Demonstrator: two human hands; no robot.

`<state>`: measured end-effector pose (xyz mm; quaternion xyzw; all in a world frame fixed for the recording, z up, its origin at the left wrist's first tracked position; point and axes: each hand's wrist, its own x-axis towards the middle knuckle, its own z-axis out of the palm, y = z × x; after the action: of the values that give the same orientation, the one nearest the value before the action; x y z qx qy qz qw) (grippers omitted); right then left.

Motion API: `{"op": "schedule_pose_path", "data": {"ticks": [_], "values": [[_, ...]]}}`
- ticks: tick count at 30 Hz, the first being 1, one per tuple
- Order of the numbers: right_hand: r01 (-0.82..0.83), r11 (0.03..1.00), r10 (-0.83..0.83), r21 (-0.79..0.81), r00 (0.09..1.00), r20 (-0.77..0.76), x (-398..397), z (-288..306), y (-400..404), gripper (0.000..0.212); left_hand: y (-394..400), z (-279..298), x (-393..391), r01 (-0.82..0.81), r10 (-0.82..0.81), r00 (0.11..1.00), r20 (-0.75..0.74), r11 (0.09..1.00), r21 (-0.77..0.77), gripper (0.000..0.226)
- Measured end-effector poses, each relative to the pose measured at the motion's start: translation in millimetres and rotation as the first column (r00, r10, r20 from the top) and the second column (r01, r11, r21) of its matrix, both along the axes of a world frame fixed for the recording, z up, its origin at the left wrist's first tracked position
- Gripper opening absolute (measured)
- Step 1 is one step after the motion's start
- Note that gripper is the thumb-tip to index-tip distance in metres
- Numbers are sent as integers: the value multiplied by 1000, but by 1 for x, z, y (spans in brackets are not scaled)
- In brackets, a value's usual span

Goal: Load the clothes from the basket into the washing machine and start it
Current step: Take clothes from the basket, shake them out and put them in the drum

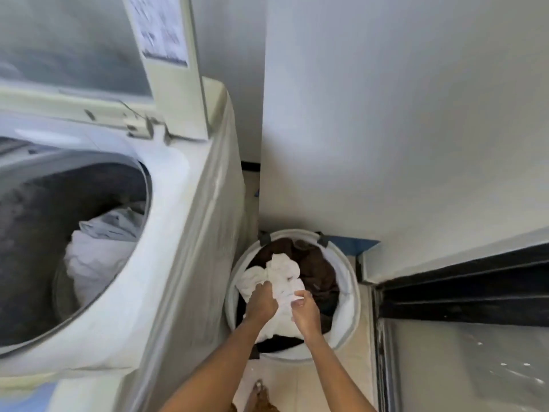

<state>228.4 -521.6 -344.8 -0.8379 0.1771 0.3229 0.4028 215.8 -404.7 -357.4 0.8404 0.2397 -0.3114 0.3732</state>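
A round white laundry basket [352, 288] stands on the floor to the right of the washing machine [178, 239]. Inside lie a white garment [282, 270] and brown clothes [316, 269]. My left hand [261, 301] grips the white garment at its left side. My right hand [306, 315] pinches the same garment near its right edge. The top-loading machine has its lid [166, 55] raised. Its drum [38, 233] holds white and pale blue laundry [101, 245].
A white wall [401, 114] rises behind the basket. A dark door or window frame [463, 289] runs along the right. My bare foot [258, 395] is on the pale tiled floor just below the basket. The basket sits tight between the machine and the frame.
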Motion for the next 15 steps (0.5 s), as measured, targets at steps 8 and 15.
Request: {"op": "schedule_pose_path", "data": {"ticks": [8, 15], "values": [[-126, 978, 137, -166, 989, 54, 24, -138, 3, 57, 7, -123, 30, -204, 213, 963, 163, 976, -73, 72], [-143, 989, 145, -38, 987, 69, 20, -137, 1, 49, -1, -111, 59, -259, 188, 925, 331, 947, 187, 26]]}}
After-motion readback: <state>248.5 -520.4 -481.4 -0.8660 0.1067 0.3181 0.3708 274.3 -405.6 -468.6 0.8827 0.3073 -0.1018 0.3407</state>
